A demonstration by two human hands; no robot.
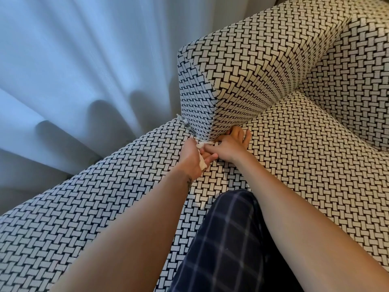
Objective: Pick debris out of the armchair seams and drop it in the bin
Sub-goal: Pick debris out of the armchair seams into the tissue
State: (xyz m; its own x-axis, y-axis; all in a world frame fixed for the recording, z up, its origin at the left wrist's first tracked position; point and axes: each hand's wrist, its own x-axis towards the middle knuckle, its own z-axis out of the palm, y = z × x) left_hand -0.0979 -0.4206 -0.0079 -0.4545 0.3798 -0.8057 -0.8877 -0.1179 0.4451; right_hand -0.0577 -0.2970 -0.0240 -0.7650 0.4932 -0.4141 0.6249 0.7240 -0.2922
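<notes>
White paper scraps (pixel 202 163) fill the gripping left hand (pixel 190 159); right hand (pixel 226 147) seemingly pinches a shred (pixel 201 145) at the armchair seam (pixel 261 113), curtain (pixel 84 70) behind.

Sheer white curtain (pixel 84 60) (soft folds)

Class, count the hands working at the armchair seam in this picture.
2. The left hand grips a pale scrap beside the seam; the right hand lies against it, fingers reaching into the seam. No other hands show.
</notes>
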